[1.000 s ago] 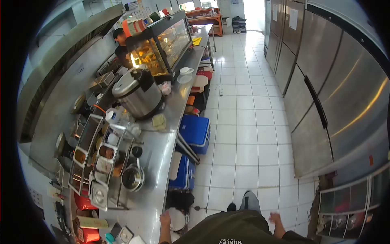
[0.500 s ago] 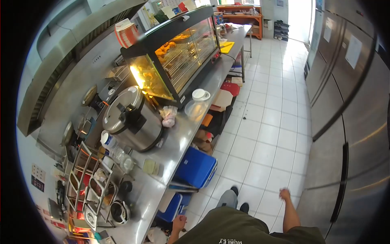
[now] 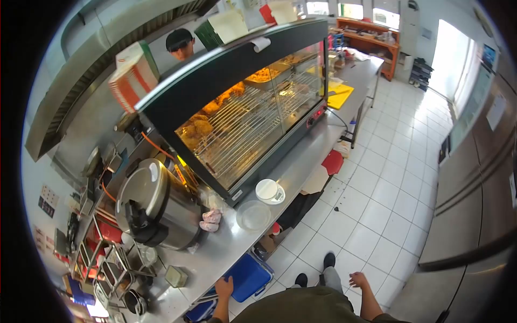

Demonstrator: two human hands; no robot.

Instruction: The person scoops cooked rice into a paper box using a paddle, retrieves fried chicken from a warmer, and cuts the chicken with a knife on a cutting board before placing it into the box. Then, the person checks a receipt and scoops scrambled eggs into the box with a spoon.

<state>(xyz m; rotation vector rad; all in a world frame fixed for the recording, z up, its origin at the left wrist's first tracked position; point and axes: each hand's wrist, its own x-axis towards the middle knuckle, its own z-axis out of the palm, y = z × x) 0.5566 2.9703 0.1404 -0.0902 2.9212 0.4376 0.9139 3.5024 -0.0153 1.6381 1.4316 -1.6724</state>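
Blue cooler (image 3: pixel 250 277): juts past steel table (image 3: pixel 225 243) front edge; I can't tell long axis.
Left hand (image 3: pixel 224 286): half open, empty, near cooler.
Right hand (image 3: pixel 357 279): half curled, empty.

Glaring white doorway (image 3: pixel 450 67), warm-lit display cabinet (image 3: pixel 252 110), fisheye curvature; black corners

no legible text, wall sheet (image 3: pixel 48 198) too small to read, paper (image 3: pixel 496 112) on steel door (image 3: pixel 474 153) likewise
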